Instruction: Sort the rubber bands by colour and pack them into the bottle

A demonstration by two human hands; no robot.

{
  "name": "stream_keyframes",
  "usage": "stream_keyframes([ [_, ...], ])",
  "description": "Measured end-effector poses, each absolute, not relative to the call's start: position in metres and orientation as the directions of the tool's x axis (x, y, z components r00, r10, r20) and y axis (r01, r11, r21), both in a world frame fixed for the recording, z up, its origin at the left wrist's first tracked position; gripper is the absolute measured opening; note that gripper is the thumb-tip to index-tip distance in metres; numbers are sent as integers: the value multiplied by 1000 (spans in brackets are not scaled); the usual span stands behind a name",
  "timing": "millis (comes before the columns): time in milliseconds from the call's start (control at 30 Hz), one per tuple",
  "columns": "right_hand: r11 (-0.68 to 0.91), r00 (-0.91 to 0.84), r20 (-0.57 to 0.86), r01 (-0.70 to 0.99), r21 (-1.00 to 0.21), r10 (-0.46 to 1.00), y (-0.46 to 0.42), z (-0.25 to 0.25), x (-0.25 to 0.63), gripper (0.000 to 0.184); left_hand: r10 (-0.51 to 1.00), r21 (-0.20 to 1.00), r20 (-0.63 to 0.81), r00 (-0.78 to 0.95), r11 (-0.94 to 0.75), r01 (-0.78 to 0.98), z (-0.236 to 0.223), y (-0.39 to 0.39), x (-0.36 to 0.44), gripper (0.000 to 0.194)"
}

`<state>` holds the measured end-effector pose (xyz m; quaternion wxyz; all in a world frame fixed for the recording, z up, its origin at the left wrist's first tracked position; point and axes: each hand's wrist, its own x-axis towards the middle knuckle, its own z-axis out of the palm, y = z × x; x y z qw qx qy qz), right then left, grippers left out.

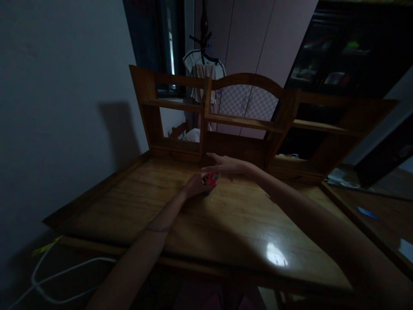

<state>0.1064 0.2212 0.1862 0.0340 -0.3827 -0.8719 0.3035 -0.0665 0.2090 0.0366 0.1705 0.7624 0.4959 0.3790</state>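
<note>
My left hand (195,185) is wrapped round a small container with a pink and dark label (211,178), low over the wooden desk (245,215). Its exact kind is too dim and too covered to make out. Just above the container's top, my right hand (227,165) reaches in from the right, palm down, with its fingers stretched out and apart. Whether those fingertips touch the container I cannot tell. A thin bracelet (158,229) circles my left wrist.
A wooden shelf unit (245,121) stands along the desk's back edge. On the left is a wall (80,129). A white cable (74,263) hangs by the front left edge. Clothes (204,71) hang on a stand behind. A blue card (367,212) lies at the right.
</note>
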Motion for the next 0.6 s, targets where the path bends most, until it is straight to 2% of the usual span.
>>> stream_keyframes([
  [100,516,-707,-222,661,-546,671,223,190,103,102,875,622,434,213,-462,632,36,208,-65,43],
  [200,575,-730,-190,648,-500,657,222,197,104,86,868,617,465,175,-460,639,36,208,-65,42],
  [267,645,-754,-99,615,-453,649,220,202,106,65,862,624,492,126,-449,639,38,209,-65,43],
  [367,738,-774,112,535,-410,623,216,208,108,39,848,637,527,50,-434,638,41,209,-68,42],
  [467,810,-783,266,458,-365,563,216,209,107,31,832,639,555,-9,-420,644,45,207,-70,37],
  [600,869,-809,322,432,-243,492,220,205,104,18,797,624,601,-51,-429,653,48,206,-69,34],
])
